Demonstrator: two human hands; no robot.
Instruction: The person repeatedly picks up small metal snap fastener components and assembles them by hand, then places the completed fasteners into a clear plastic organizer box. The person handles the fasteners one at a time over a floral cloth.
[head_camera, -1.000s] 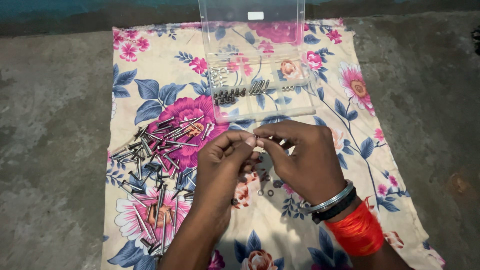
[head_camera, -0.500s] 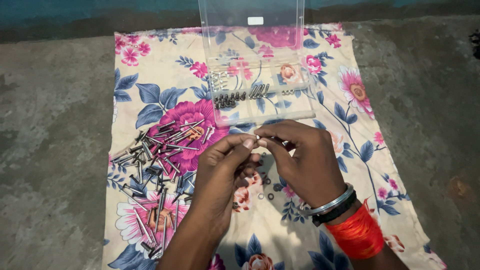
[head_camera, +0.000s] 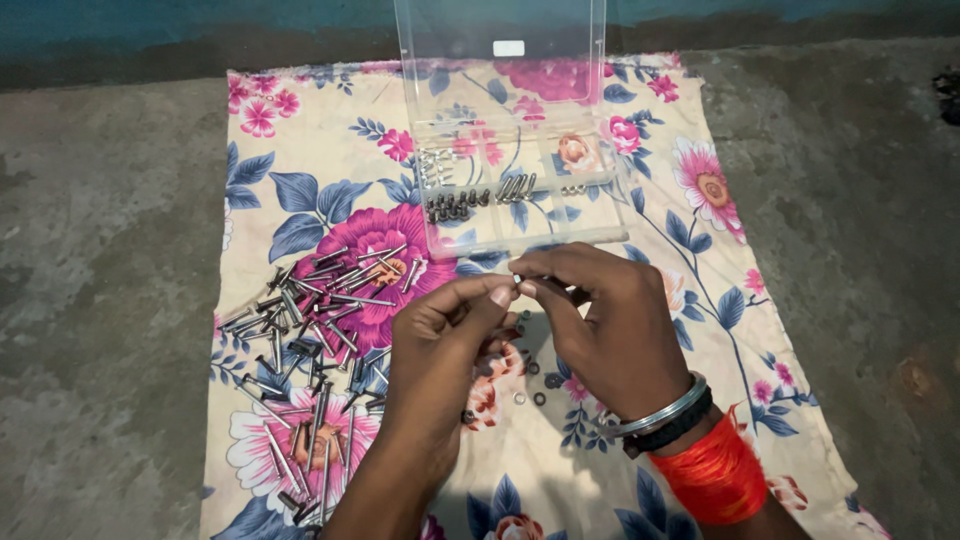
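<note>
On a flowered cloth (head_camera: 300, 130) over the concrete floor (head_camera: 100, 250), our left hand (head_camera: 440, 345) and right hand (head_camera: 610, 320) meet, fingertips pinching a small screw (head_camera: 517, 283). Washers (head_camera: 530, 397) lie beneath; loose screws (head_camera: 310, 340) left; a clear box (head_camera: 515, 190) beyond.

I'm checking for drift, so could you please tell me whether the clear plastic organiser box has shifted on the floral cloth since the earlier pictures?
No. The clear organiser box keeps its place against the floral cloth and its flowers; only the view shifts slightly.
</note>
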